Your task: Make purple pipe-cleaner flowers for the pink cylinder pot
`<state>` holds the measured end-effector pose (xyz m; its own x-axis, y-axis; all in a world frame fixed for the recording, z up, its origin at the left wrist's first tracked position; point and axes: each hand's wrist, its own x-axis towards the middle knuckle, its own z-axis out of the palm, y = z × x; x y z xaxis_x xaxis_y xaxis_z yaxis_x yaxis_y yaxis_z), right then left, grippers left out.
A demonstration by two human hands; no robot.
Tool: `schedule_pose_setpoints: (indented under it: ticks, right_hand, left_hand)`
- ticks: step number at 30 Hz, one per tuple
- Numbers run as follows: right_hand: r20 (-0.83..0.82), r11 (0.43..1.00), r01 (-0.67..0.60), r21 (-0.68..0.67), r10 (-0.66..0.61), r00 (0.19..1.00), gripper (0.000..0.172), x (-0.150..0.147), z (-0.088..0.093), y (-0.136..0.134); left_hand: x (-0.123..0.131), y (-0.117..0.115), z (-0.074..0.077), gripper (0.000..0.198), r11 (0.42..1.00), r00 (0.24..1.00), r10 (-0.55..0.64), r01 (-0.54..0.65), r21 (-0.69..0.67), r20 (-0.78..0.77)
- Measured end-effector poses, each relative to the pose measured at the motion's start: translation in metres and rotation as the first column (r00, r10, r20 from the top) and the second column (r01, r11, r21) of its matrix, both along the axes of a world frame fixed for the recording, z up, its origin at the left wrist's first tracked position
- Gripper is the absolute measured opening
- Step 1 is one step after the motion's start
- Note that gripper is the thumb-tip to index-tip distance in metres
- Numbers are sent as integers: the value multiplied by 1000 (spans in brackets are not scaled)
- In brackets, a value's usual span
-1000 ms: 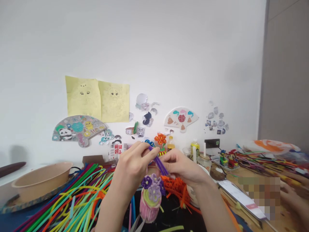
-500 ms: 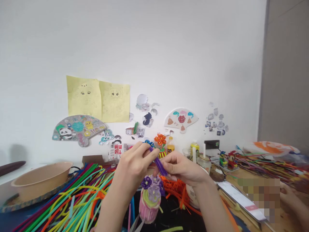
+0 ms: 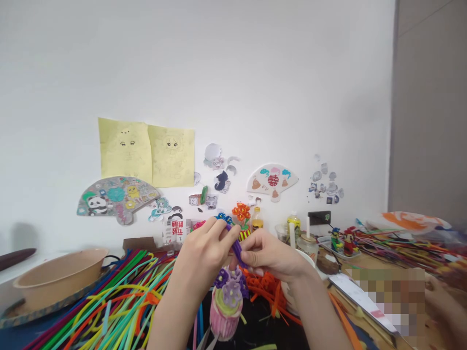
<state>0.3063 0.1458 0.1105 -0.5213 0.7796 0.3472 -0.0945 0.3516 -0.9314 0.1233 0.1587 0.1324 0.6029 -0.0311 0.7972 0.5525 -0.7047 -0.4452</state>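
Through my feed: left hand (image 3: 204, 249) and right hand (image 3: 265, 253) both pinched purple strips (image 3: 237, 250), seemingly just far of pink flower pot (image 3: 226, 321). Shaping step, I judged; next move called for firm left pinch, right fingers bending.

Wooden table (image 3: 368, 262): surface heavily loaded

Far right: loose coloured strips (image 3: 404, 247) and a shallow tray (image 3: 326, 244). Near right: phone (image 3: 350, 291), lying flat. Near middle: black sheet (image 3: 284, 333). Left: fanned multicoloured strips (image 3: 124, 301); support beneath obscured.
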Motion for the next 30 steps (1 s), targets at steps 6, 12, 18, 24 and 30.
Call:
schedule_pose_setpoints:
  ticks: [6,12,18,24,30]
  right_hand:
    - [19,999,30,-36,-29,999,42,1,0,0]
    - [113,996,87,1,-87,990,43,-1,5,-6]
    - [216,944,300,136,-324,921,45,-9,12,-10]
    - [216,868,404,290,-470,856,42,-15,9,-7]
    - [241,830,416,372,-519,820,30,-16,10,-9]
  left_hand:
    - [1,-1,0,22,997,998,54,-53,54,-34]
    - [0,-2,0,33,999,998,40,-42,-35,-46]
    - [-1,1,4,46,905,989,-45,99,-413,138]
    - [3,5,3,33,560,903,19,346,-753,429]
    - [0,7,2,33,333,810,-58,566,-754,583]
